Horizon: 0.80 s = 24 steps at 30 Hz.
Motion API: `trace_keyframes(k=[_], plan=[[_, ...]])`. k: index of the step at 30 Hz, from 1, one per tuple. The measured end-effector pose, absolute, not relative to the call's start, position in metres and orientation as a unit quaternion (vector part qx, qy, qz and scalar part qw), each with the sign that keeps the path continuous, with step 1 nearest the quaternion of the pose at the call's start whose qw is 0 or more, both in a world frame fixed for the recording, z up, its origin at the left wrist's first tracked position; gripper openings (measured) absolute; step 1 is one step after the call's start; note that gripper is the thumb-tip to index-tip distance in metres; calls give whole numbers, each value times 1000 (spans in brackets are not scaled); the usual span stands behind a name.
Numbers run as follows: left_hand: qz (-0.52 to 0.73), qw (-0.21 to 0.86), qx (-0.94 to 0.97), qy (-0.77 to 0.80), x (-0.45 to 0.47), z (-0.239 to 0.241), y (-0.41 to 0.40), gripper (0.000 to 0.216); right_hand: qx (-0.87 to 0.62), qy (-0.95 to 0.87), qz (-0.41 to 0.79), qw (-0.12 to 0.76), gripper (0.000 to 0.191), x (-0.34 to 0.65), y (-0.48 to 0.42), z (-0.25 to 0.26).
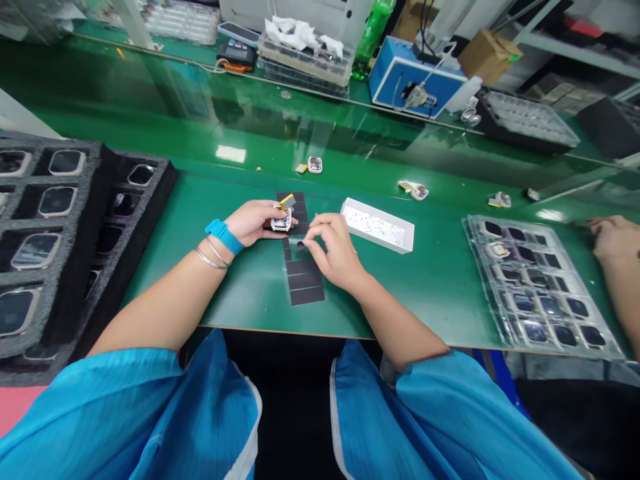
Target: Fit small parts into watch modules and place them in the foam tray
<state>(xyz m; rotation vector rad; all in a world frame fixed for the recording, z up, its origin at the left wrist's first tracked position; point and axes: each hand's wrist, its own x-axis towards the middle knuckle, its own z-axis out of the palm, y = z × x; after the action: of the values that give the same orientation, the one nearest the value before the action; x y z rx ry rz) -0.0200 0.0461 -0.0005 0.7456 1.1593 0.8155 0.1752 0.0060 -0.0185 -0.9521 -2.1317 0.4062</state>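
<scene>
Closely: left hand (253, 223) gripping small white square electronic module (281, 221) above black rectangular sheet strips (304, 280) on green desk (240, 307); right hand (334, 252) narrowly pinching small dark piece (301, 245) between fingertips, near module.

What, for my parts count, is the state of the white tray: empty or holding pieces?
Holding pieces: many small dark bits lie scattered across the floor of the white tray.
</scene>
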Motion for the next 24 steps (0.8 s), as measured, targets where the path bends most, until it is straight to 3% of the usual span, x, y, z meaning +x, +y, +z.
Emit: trace_keyframes(k=[3, 9, 24], plan=[[388, 664, 360, 528, -9, 5, 37, 6, -383, -764, 231, 465, 11, 178, 4, -11], [378, 686, 365, 504, 8, 6, 20, 8, -394, -666, 420, 474, 20, 176, 12, -19], [358, 707, 378, 479, 10, -3, 17, 17, -360, -699, 429, 445, 21, 177, 14, -20]])
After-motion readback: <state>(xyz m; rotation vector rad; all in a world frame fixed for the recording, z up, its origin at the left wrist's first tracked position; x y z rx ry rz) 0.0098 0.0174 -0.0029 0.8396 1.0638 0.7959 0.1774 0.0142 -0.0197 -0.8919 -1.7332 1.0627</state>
